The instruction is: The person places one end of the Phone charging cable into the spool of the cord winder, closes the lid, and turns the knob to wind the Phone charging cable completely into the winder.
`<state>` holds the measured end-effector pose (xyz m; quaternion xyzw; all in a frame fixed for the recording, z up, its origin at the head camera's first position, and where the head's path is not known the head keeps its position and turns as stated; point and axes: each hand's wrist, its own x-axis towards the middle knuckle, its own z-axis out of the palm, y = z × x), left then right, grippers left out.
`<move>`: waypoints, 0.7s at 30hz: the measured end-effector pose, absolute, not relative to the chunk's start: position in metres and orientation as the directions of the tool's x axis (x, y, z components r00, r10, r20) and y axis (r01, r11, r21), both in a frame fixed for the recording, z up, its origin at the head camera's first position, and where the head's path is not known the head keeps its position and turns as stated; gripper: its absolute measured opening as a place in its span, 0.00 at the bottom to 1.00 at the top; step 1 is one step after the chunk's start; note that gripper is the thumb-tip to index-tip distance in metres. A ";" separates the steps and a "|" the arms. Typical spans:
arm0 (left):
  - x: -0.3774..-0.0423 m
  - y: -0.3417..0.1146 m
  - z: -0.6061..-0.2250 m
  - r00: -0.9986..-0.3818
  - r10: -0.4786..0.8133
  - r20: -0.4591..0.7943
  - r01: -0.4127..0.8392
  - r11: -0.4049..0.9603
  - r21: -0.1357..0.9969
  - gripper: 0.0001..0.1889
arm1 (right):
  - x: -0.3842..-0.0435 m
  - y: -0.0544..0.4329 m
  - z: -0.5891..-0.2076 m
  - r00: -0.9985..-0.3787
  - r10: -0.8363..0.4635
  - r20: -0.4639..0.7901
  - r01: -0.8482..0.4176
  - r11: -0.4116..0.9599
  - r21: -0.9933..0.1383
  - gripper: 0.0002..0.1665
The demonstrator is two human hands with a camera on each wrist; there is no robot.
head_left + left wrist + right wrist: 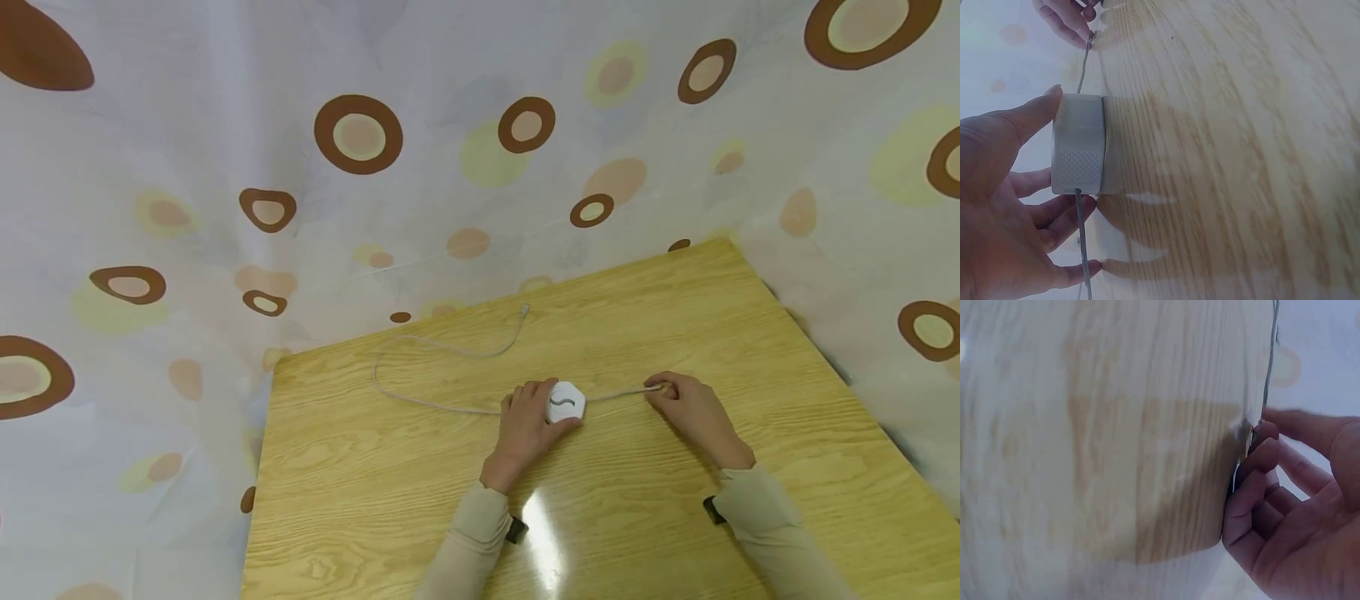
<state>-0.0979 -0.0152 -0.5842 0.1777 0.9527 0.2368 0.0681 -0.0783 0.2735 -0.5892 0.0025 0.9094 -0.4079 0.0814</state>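
Observation:
A white hexagonal cable case point(566, 403) lies on the wooden table, with a grey S-shaped mark on top and textured sides. My left hand point(527, 422) holds it, thumb on one side and fingers on the other. From its left side a thin grey cable point(431, 405) runs out under the left fingers, loops back and ends in a small plug point(525, 309) near the far edge. Another stretch of cable point(617, 394) leaves the right side, nearly straight. My right hand point(693, 410) pinches that cable's end between thumb and fingertips, mostly hiding it; the other fingers are curled.
The wood-grain table point(360, 500) has its far edge against a light curtain point(427, 192) with brown and yellow circles. More of this curtain hangs at the left and right. A bright reflection shines between the forearms.

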 end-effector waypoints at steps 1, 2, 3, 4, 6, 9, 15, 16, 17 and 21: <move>-0.098 -0.015 -0.584 -0.927 0.372 -0.045 0.307 0.822 0.479 0.38 | -0.078 0.273 -0.588 -0.986 -0.063 -0.152 0.072 0.667 -0.741 0.23; -0.098 -0.015 -0.585 -0.927 0.373 -0.045 0.307 0.821 0.480 0.38 | -0.078 0.271 -0.588 -0.986 -0.058 -0.157 0.078 0.669 -0.739 0.23; -0.098 -0.016 -0.585 -0.926 0.374 -0.047 0.308 0.821 0.480 0.38 | -0.078 0.268 -0.587 -0.986 -0.054 -0.157 0.080 0.673 -0.735 0.23; -0.098 -0.016 -0.585 -0.926 0.375 -0.048 0.307 0.821 0.481 0.38 | -0.077 0.264 -0.587 -0.986 -0.055 -0.155 0.077 0.678 -0.731 0.23; -0.098 -0.016 -0.585 -0.927 0.373 -0.047 0.304 0.817 0.490 0.38 | -0.077 0.254 -0.586 -0.987 -0.071 -0.145 0.057 0.684 -0.727 0.23; -0.097 -0.016 -0.585 -0.929 0.367 -0.050 0.299 0.822 0.485 0.38 | -0.078 0.233 -0.587 -0.984 -0.117 -0.138 0.022 0.679 -0.733 0.22; -0.097 -0.015 -0.585 -0.929 0.369 -0.034 0.310 0.824 0.474 0.37 | -0.084 0.201 -0.589 -0.975 -0.185 -0.122 -0.035 0.671 -0.741 0.20; -0.097 -0.015 -0.586 -0.929 0.369 -0.032 0.311 0.824 0.474 0.38 | -0.085 0.198 -0.589 -0.975 -0.188 -0.115 -0.045 0.679 -0.733 0.20; -0.097 -0.015 -0.586 -0.929 0.369 -0.029 0.313 0.825 0.471 0.38 | -0.086 0.196 -0.590 -0.976 -0.186 -0.111 -0.047 0.684 -0.728 0.19; -0.096 -0.016 -0.585 -0.930 0.368 -0.015 0.319 0.825 0.467 0.38 | -0.089 0.193 -0.590 -0.977 -0.180 -0.109 -0.046 0.690 -0.722 0.18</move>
